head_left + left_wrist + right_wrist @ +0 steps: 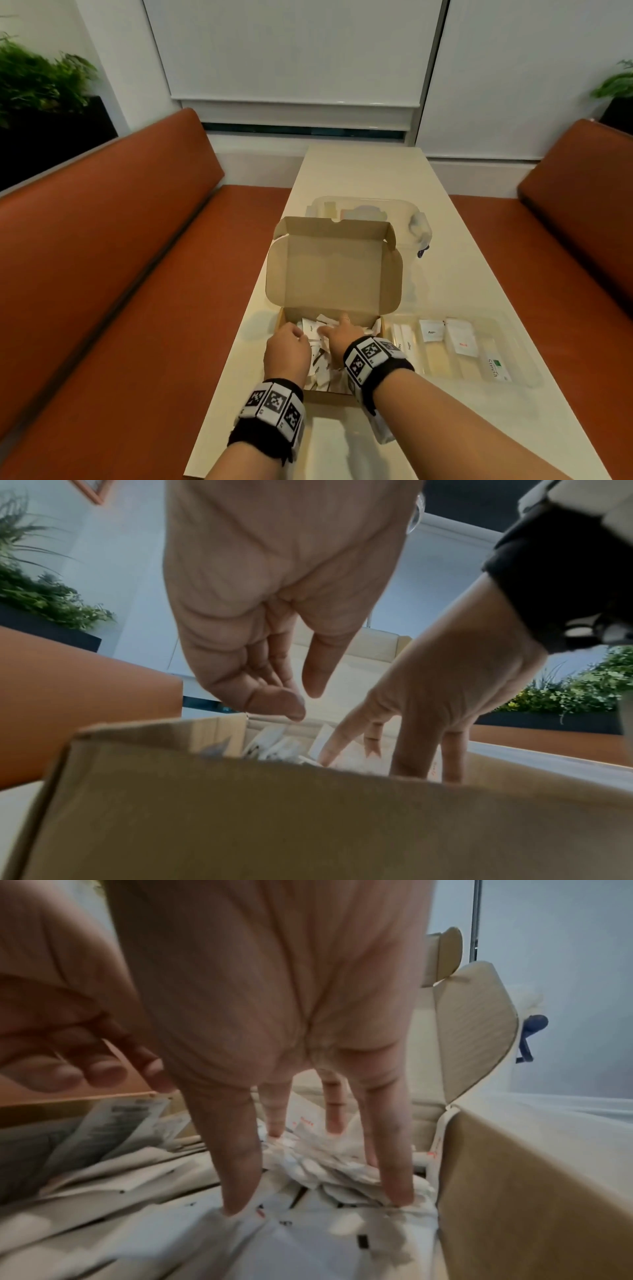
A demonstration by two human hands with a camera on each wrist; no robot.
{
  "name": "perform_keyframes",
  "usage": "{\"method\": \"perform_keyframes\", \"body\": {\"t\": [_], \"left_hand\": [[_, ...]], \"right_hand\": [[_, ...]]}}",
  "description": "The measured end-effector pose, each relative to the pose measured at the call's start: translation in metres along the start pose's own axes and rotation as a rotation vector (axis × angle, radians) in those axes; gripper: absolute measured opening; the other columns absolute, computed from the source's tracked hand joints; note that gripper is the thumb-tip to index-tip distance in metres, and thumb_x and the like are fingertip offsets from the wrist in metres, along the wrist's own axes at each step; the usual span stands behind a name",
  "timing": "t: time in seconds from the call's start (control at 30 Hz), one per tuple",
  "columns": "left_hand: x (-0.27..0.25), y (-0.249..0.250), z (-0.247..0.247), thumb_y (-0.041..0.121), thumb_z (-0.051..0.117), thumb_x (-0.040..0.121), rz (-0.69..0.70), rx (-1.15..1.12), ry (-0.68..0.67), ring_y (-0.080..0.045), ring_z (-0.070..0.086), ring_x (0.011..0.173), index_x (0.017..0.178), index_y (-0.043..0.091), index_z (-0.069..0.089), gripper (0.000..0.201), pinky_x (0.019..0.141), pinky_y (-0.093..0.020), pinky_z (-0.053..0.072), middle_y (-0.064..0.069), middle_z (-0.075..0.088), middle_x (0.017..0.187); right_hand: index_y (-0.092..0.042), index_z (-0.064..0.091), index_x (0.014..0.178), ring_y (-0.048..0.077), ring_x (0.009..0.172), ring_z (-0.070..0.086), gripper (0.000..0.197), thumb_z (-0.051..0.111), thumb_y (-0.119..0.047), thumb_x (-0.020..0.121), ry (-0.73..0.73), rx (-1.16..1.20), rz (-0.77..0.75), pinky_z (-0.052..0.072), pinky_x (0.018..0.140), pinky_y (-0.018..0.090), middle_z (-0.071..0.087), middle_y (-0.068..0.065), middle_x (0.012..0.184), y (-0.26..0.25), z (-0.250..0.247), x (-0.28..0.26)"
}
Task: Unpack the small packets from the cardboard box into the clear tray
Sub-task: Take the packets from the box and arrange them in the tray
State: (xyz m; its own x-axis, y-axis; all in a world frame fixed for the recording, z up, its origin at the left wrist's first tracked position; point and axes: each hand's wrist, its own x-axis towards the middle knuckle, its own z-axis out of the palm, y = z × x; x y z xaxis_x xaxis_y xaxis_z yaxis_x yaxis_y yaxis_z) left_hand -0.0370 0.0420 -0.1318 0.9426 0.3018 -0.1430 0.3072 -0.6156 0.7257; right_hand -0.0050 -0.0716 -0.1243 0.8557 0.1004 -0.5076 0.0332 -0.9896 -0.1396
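Head view: we see both hands down in the open cardboard box [329,274] at the near end of the table [479,267].
Right hand [344,334]: fingers straight & spread, tips pressing into the pile of small packets [325,1175] – nothing pinched yet.
Left hand [287,353]: hovers over the box's left side, fingers loosely curled, holds nothing.
Clear tray [529,371]: just right of the box, already has a few packets in it.
Risk: we judge the packets are loose & slippery – a spread-finger grab may drop some between box and tray.
Around: lidded clear container [394,209] behind the box; orange benches [113,260] on both sides.
In the way: the box's right wall sits between pile & tray, so we'd have to lift over it.
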Motion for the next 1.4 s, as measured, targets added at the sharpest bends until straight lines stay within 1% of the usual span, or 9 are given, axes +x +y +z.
{"method": "perform_keyframes", "body": {"t": [0.13,0.33,0.53,0.87,0.93,1.07,1.17,1.3,1.4], "left_hand": [[0.000,0.002,0.004,0.014,0.049,0.092,0.005,-0.002,-0.030,-0.022,0.059,0.080,0.092,0.013,0.062,0.013,0.066,-0.027,0.045,-0.004,0.064,0.090],[-0.001,0.010,0.008,0.016,0.048,0.092,0.012,0.013,-0.048,-0.023,0.059,0.084,0.095,0.014,0.064,0.016,0.067,-0.026,0.044,-0.006,0.066,0.095],[-0.001,0.008,0.007,0.015,0.049,0.092,0.036,0.037,-0.045,-0.023,0.059,0.090,0.095,0.012,0.063,0.014,0.073,-0.028,0.046,-0.005,0.065,0.097],[0.002,0.005,0.014,0.023,0.048,0.095,0.044,0.033,-0.041,-0.023,0.059,0.087,0.096,0.013,0.064,0.019,0.073,-0.028,0.047,-0.007,0.067,0.098],[0.002,0.008,0.015,0.033,0.043,0.098,0.025,-0.044,-0.056,-0.024,0.062,0.087,0.098,0.014,0.061,0.026,0.079,-0.035,0.054,-0.009,0.067,0.097],[-0.001,0.023,0.021,0.058,0.028,0.096,-0.084,-0.276,-0.154,-0.030,0.062,0.097,0.119,0.016,0.049,0.052,0.084,-0.044,0.055,-0.011,0.061,0.107],[-0.005,0.037,0.026,0.065,0.026,0.093,-0.197,-0.590,-0.275,-0.030,0.061,0.095,0.125,0.024,0.042,0.054,0.067,-0.040,0.058,-0.008,0.055,0.108],[-0.007,0.049,0.029,0.066,0.034,0.090,-0.243,-0.799,-0.382,-0.024,0.060,0.094,0.126,0.033,0.039,0.049,0.074,-0.043,0.058,-0.004,0.056,0.108],[-0.006,0.052,0.028,0.062,0.045,0.088,-0.214,-0.879,-0.386,-0.019,0.059,0.093,0.123,0.028,0.039,0.049,0.061,-0.033,0.057,-0.001,0.054,0.110]], "right_hand": [[-0.021,0.036,0.137,0.041,0.124,0.044,0.050,0.053,-0.013,0.091,0.006,-0.045,0.000,0.043,0.098,0.046,0.031,0.016,0.143,-0.001,0.001,0.006],[-0.030,0.010,0.150,0.038,0.134,0.033,0.068,0.049,-0.037,0.094,-0.100,-0.182,-0.004,0.038,0.102,0.047,0.030,0.019,0.148,-0.002,0.005,0.012],[-0.009,0.044,0.135,0.029,0.121,0.052,0.042,0.051,-0.020,0.095,-0.052,-0.114,-0.028,0.044,0.096,0.038,0.052,0.013,0.134,-0.006,-0.010,0.015],[-0.001,0.061,0.117,0.028,0.112,0.059,0.028,0.045,-0.004,0.095,0.083,0.022,-0.045,0.047,0.093,0.032,0.062,0.015,0.121,0.013,-0.028,0.002],[-0.006,0.058,0.124,0.027,0.110,0.061,0.032,0.049,-0.004,0.094,0.105,0.245,-0.032,0.050,0.094,0.033,0.059,0.013,0.125,0.020,-0.030,-0.002],[-0.011,0.055,0.127,0.024,0.076,0.069,0.039,0.050,-0.001,0.090,0.177,0.640,-0.067,0.061,0.066,0.035,0.062,0.014,0.115,0.026,-0.036,-0.022],[-0.011,0.059,0.122,0.023,0.071,0.069,0.036,0.049,-0.002,0.089,0.272,0.646,-0.167,0.061,0.065,0.035,0.065,0.014,0.106,0.026,-0.041,-0.035],[-0.017,0.047,0.132,0.023,0.084,0.068,0.041,0.051,-0.011,0.092,0.350,0.540,-0.242,0.055,0.067,0.026,0.067,0.014,0.105,0.020,-0.042,-0.044],[-0.014,0.042,0.136,0.021,0.086,0.065,0.046,0.053,-0.014,0.091,0.310,0.543,-0.265,0.050,0.066,0.022,0.066,0.009,0.102,0.016,-0.041,-0.047]]}}
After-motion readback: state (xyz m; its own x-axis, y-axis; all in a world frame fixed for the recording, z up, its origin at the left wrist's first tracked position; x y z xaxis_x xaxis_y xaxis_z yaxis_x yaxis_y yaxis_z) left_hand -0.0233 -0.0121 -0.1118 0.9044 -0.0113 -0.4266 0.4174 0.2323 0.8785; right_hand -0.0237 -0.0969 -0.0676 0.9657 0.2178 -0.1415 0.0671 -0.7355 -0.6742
